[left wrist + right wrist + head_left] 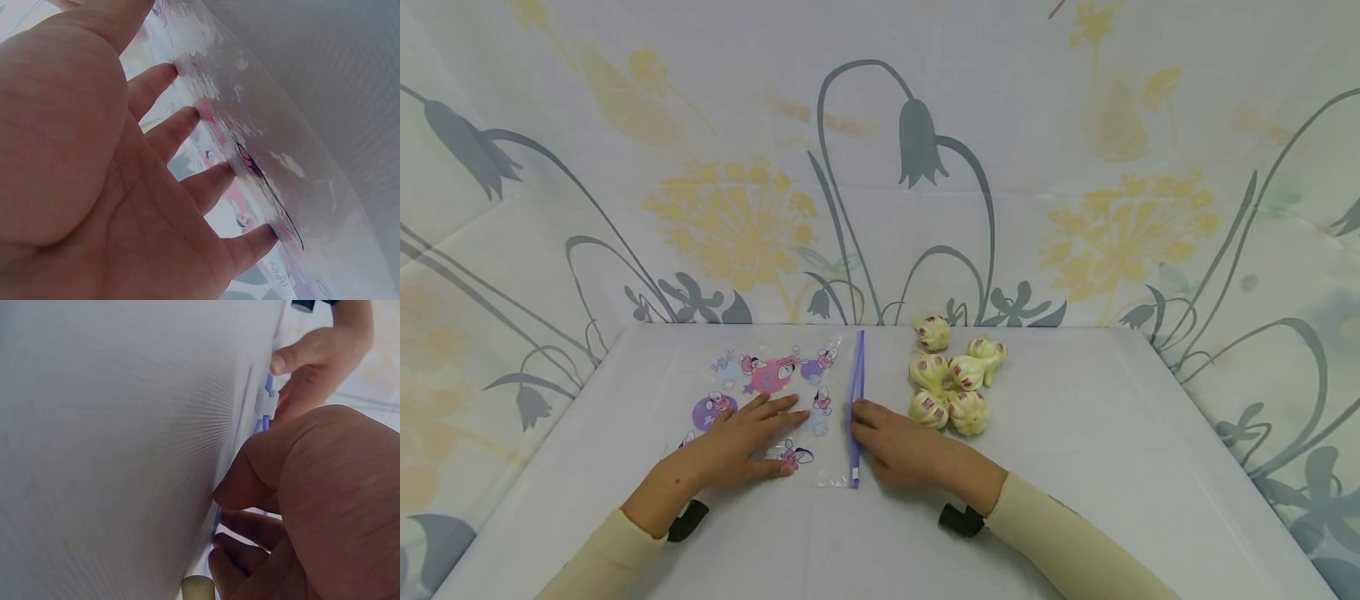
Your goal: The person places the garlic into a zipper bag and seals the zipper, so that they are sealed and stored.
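A clear zip-top bag [831,350] printed with pink and purple cartoon figures lies flat on the white table. My left hand [737,442] rests on its printed face, fingers spread and fingertips pressing the plastic. Along the bag's right side runs a purple zip strip [856,367], its two edges parted above my right hand. A white slider [267,405] sits at the strip's near end. My right hand [898,446] has its fingers curled at the strip's middle, gripping the bag's mouth. In the right wrist view the thumb and fingertips sit right at that edge.
Several garlic bulbs [967,372], pale with reddish marks, are grouped just right of the zip strip, beyond my right hand. The white table [1075,467] ends at a flower-printed cloth [880,208] behind and on both sides.
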A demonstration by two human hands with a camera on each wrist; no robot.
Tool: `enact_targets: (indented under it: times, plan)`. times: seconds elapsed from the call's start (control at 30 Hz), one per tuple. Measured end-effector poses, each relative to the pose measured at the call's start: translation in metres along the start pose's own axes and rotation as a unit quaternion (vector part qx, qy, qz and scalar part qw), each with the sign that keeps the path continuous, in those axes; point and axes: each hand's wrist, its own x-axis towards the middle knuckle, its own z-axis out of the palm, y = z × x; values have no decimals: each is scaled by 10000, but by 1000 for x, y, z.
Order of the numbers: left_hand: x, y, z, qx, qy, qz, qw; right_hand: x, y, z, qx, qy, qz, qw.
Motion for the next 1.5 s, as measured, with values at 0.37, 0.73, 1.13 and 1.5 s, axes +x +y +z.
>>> enact_targets:
  times: [0.37,0.73,1.13,1.5]
  plan:
    - [0,1,-1,-28,-64,-32,10000,6,5,0,95,52,32,9999]
    - [1,0,-1,37,-81,-19,10000,6,9,0,136,126,-248,9995]
    - [1,1,-2,76,-82,-17,9999,3,8,-2,507,-253,2,9984]
    - [2,0,-2,120,-83,14,9999,3,9,-3,439,-424,-55,9981]
